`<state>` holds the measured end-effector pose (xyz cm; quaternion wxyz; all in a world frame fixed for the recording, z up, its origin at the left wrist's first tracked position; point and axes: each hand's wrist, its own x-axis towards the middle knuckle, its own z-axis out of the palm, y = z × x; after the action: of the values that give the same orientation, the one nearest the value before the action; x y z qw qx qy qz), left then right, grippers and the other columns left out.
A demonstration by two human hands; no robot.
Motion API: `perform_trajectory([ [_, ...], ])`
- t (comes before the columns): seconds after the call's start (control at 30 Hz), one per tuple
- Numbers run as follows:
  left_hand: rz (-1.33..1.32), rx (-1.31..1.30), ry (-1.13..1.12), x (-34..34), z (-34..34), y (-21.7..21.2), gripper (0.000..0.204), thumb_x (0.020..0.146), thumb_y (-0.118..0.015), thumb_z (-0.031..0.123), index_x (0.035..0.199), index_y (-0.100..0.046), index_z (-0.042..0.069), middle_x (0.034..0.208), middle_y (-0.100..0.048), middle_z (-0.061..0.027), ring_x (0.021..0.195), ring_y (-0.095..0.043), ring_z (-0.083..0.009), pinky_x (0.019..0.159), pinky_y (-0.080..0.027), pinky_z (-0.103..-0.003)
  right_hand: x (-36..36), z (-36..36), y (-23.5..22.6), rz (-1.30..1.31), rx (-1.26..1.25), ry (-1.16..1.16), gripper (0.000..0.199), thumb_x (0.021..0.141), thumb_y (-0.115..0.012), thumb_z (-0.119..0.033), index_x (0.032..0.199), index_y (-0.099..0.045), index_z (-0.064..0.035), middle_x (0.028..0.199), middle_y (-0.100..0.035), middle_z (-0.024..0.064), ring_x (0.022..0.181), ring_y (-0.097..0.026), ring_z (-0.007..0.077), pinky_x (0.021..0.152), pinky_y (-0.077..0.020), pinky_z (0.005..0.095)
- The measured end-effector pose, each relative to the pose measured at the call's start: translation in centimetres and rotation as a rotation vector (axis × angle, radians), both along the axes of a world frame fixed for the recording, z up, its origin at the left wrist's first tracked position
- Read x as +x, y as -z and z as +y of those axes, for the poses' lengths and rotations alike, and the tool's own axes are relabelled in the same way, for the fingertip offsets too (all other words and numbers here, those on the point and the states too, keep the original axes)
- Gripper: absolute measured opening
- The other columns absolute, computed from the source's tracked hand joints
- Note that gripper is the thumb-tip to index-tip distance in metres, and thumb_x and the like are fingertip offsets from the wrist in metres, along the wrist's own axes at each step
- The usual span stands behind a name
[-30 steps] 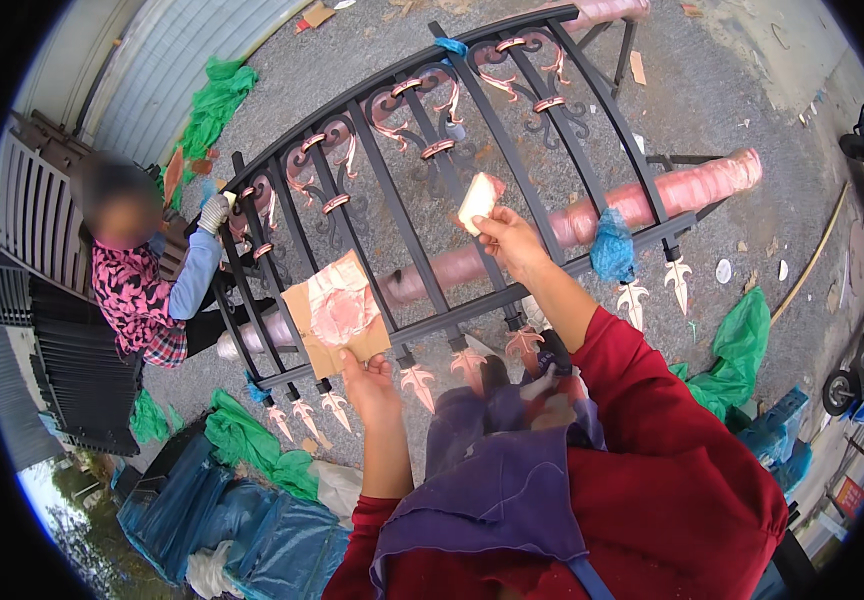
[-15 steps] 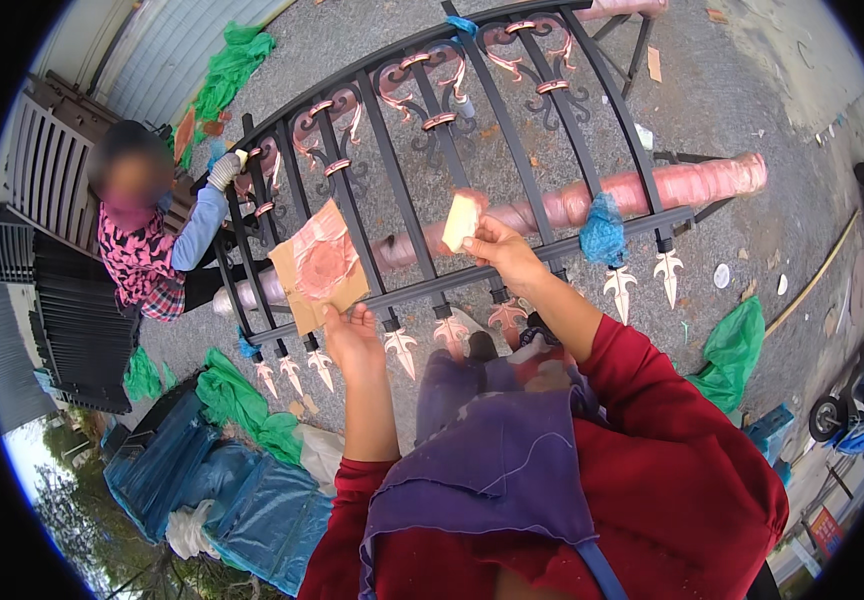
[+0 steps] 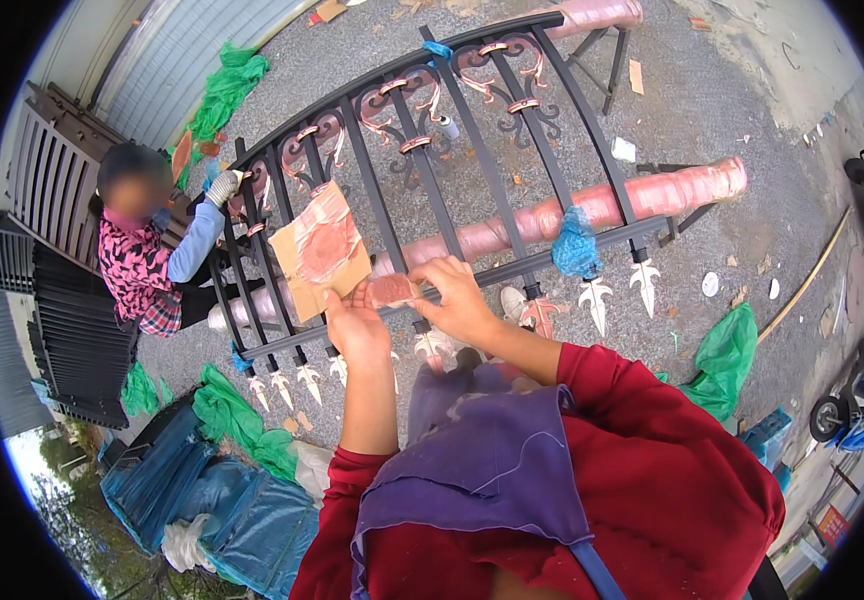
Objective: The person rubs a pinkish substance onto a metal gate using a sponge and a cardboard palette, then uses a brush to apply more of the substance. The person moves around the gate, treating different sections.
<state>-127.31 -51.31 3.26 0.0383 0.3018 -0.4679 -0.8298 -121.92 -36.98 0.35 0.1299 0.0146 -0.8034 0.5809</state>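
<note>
Left hand (image 3: 356, 330) grips one pink-smeared cardboard piece (image 3: 304, 300) at its 5-o'clock edge; right hand (image 3: 459, 302) pinches one foam sponge (image 3: 392, 290). Pavement (image 3: 692, 120) extends beyond 3-o'clock edge of railing panel (image 3: 374, 188).

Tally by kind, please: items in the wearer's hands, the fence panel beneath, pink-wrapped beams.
Pink-smeared cardboard piece (left hand): 1
Pink-stained sponge (right hand): 1
Black metal fence panel: 1
Pink-wrapped beams: 2
Total: 5
</note>
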Motion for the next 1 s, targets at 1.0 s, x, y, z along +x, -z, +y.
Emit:
perform_trajectory([
  [1.0, -0.007, -0.023, -0.023, -1.4, -1.5, 0.8, 0.03, 0.095, -0.045, 0.037, 0.1, -0.056, 0.009, 0.078, -0.057, -0.0013, 0.064, -0.053, -0.0142, 0.052, -0.042, -0.029, 0.9, 10.0, -2.6, -0.258, -1.035, 0.094, 0.02, 0.098, -0.045, -0.022, 0.108, -0.053, -0.0066, 0.088, -0.058, 0.0032, 0.075, -0.054, 0.0112, 0.07, -0.0453, 0.0269],
])
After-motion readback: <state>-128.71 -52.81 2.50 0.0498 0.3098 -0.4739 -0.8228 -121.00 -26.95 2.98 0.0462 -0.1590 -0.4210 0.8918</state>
